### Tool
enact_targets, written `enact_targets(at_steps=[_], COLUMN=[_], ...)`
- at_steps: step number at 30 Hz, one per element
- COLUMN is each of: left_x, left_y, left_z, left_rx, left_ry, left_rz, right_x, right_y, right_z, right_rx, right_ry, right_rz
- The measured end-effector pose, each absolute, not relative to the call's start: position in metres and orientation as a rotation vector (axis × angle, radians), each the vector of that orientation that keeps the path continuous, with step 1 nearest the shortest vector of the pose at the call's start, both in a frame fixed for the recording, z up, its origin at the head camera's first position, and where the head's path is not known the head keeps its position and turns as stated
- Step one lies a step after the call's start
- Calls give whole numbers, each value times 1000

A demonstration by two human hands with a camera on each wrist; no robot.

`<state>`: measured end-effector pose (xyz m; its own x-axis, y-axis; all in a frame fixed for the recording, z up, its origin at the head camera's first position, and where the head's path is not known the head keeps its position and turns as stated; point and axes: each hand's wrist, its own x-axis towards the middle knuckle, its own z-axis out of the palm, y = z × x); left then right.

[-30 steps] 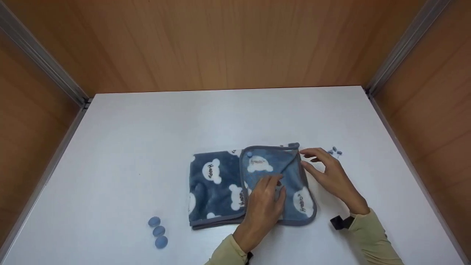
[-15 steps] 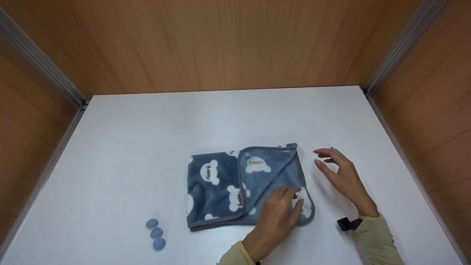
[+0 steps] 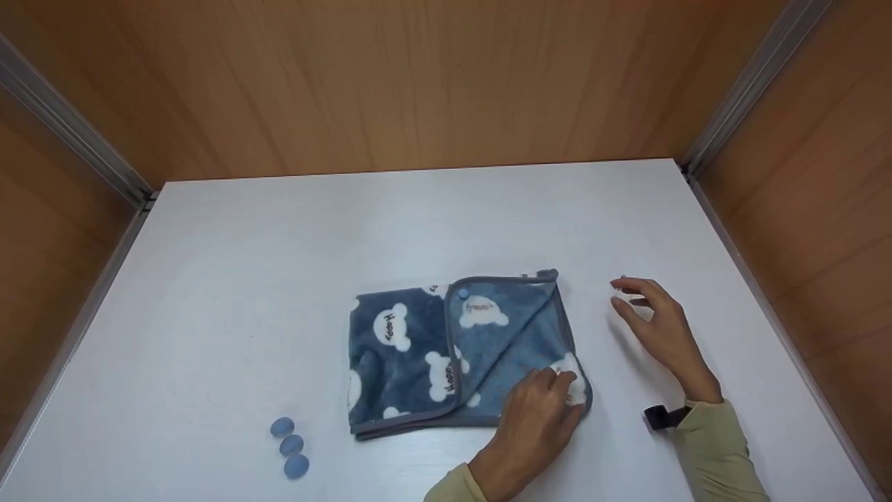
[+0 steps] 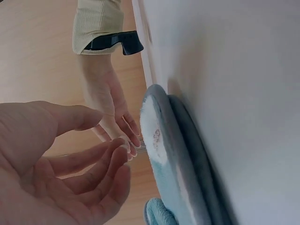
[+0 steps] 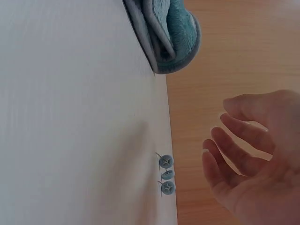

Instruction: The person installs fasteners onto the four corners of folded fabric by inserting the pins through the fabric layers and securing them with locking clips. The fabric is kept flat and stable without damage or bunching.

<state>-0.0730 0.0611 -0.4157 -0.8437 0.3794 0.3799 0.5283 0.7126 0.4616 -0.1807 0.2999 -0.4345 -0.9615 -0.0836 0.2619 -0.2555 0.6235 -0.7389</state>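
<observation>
While the left hand [image 3: 536,411] slid to the towel [image 3: 446,348] corner, fingers relaxed, right hand [image 3: 658,328] withdrew, spread.

Count on the white table [image 3: 279,244]

One folded blue bear-print blanket [image 3: 411,355]; three blue oval pieces [image 3: 290,445] in a row near it; three small blue pins [image 5: 166,174]; two hands, left hand [image 3: 533,425] and right hand [image 3: 658,328].
</observation>
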Motion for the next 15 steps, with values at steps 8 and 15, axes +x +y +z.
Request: enact_targets(at_steps=[8, 15], left_x=[-69, -67], left_y=[58, 56], left_z=[-419, -425], left_rx=[-749, -786], left_ry=[-2797, -2812], left_rz=[-804, -675], right_x=[-186, -189], right_y=[308, 308], right_z=[-442, -447], right_rx=[210, 183], right_ry=[-2730, -2799], right_rz=[1259, 1276])
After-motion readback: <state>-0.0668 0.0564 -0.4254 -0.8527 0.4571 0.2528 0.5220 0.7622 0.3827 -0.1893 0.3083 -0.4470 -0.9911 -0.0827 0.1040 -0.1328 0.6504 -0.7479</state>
